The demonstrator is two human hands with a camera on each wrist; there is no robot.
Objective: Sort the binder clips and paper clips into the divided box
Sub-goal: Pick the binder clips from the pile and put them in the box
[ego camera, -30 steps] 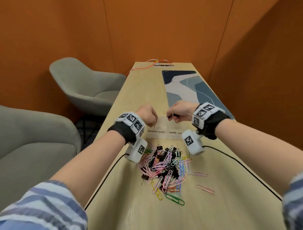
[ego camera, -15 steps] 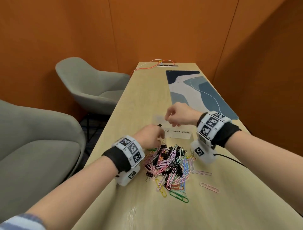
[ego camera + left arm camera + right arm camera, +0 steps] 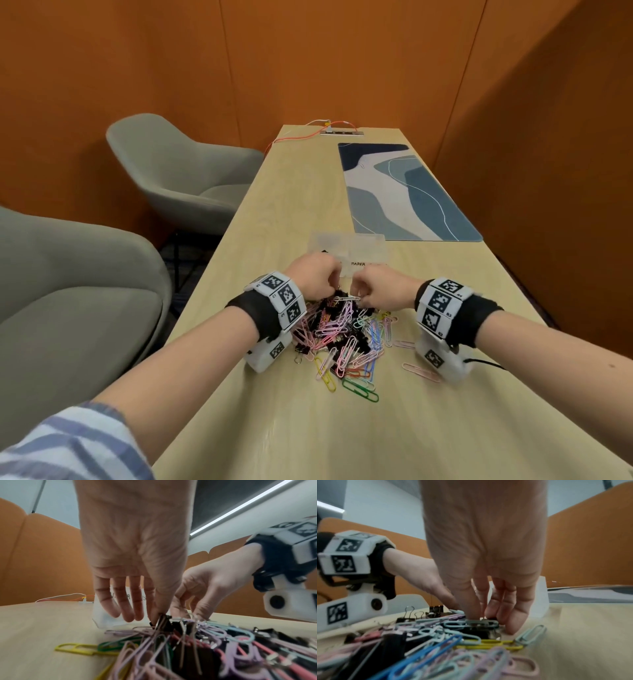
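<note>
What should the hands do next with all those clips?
Probably lift the left hand straight up: it pinches a small black binder clip at the top of the tangled pile of coloured paper clips. The clear plastic divided box sits just beyond, and the clip belongs there.

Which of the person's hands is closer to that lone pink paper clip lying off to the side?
Right. The right hand is just beyond the pink paper clip; the left hand is across the clip pile.

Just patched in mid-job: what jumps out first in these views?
A tangled heap of coloured paper clips and black binder clips lies mid-table. Both hands dig into its far edge: the left hand pinches a black binder clip, the right hand reaches in beside it. Just beyond sits the clear divided plastic box.
</note>
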